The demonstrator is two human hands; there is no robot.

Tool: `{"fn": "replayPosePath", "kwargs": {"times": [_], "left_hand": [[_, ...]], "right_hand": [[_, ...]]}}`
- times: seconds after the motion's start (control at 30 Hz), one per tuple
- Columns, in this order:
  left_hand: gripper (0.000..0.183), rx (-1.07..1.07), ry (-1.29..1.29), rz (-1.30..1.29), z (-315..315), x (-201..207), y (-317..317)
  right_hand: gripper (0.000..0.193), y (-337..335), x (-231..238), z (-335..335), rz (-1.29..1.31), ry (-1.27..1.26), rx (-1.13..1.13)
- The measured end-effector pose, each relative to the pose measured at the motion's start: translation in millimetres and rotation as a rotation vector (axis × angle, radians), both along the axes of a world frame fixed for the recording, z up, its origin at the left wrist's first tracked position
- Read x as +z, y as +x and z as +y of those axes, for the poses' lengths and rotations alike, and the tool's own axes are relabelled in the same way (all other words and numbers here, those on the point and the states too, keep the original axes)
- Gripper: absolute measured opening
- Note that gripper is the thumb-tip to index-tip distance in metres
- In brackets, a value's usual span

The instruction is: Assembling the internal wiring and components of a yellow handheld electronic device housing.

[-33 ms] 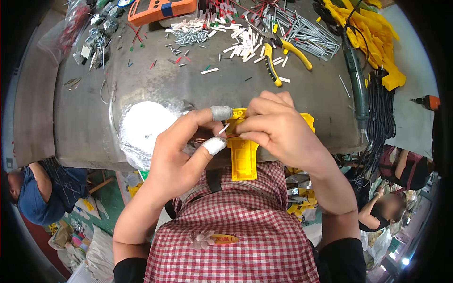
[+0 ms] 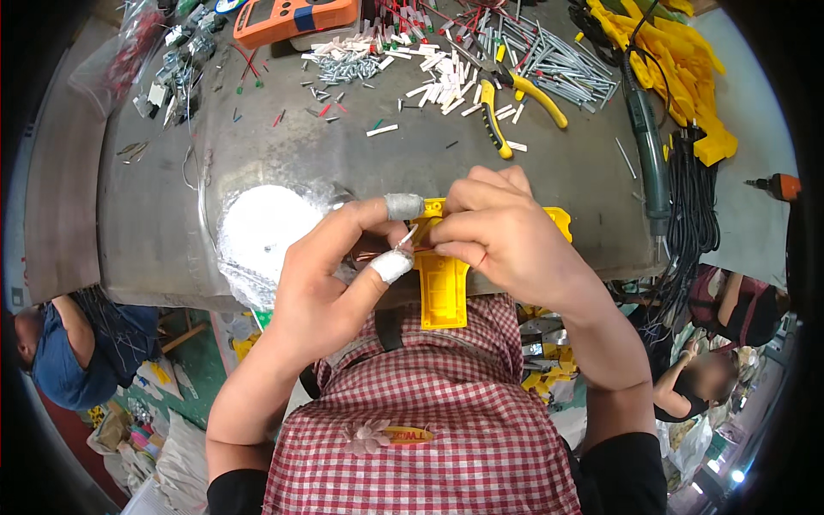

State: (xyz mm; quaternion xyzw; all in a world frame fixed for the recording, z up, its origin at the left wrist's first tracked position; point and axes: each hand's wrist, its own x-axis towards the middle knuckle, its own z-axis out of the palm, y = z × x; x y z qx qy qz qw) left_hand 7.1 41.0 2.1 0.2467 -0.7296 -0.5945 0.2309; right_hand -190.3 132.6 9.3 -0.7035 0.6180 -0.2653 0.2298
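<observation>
Bright light, dark fisheye-bent edges

Both hands [image 2: 328,268] [image 2: 506,230] close together, curled inward.

Yellow casing [image 2: 444,287], hollow side up

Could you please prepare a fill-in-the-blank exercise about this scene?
The left hand wears a grey wrapping on its index finger and a white wrapping on its ____.
The hollow plastic housing under the right hand is coloured ____.
Metal pliers with yellow-and-black handles lie to the ____ of the dark-green cylindrical tool.
Missing words: thumb; yellow; left.
</observation>
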Motion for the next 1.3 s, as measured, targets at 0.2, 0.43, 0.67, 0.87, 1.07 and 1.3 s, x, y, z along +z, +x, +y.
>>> {"fn": "replayPosePath", "kwargs": {"times": [0.2, 0.43, 0.67, 0.87, 1.07, 1.3], "left_hand": [[0.034, 0.089, 0.119, 0.025, 0, -1, 0], [0.035, 0.164, 0.227, 0.017, 3, -1, 3], [0.046, 0.095, 0.358, 0.434, 24, 8, -18], [0.044, 0.118, -1.016, -0.210, 20, -1, -13], [0.027, 0.103, -1.087, -0.301, 26, -12, -25], [0.024, -0.114, -0.747, -0.130, 9, -9, -10]], "right_hand": [[0.010, -9, 1, 3, -0.164, 0.065, -0.047], [0.010, -5, -5, 14, -0.372, 0.043, -0.207], [0.013, 18, -7, 15, 0.035, -0.111, -0.269], [0.012, 14, -12, 16, -0.173, -0.097, -0.420], [0.014, 11, -17, 15, -0.205, -0.109, -0.415], [0.014, 4, -16, 12, -0.219, -0.094, -0.402]]}}
